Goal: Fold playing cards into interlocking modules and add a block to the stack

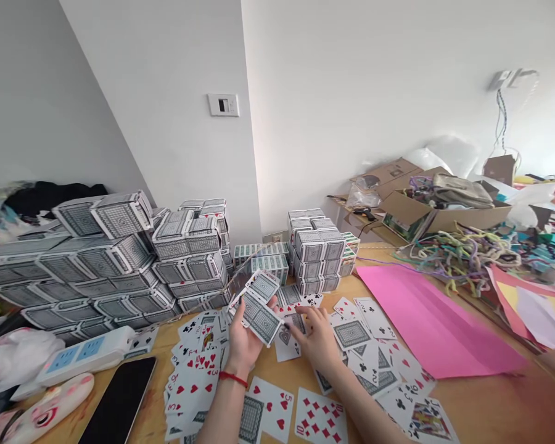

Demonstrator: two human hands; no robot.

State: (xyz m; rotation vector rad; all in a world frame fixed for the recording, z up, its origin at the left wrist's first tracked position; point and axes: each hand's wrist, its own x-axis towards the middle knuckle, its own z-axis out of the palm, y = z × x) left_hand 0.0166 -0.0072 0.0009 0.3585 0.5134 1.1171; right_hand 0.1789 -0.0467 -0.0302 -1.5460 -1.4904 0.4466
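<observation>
Grey-backed playing cards (pixel 261 316) are in my left hand (pixel 244 345), which is closed around them above the table. They look joined at an angle, and whether they are folded is hard to make out. My right hand (pixel 321 342) hovers just right of them, fingers apart. Its thumb is close to their lower right corner, and no card shows in its grasp. Under and between my hands lie loose playing cards, among them an ace of spades (pixel 287 345), a five of hearts (pixel 274 404) and a ten of diamonds (pixel 320 416). More cards spread beneath my right forearm.
Stacked blocks covered with cards rise at left (pixel 115 253) and centre (pixel 317 246). A black phone (pixel 120 401) and a white power strip (pixel 86 354) lie left. To the right are a pink sheet (pixel 425 327), tangled yarn-like strands (pixel 472 250) and an open cardboard box (pixel 481 214).
</observation>
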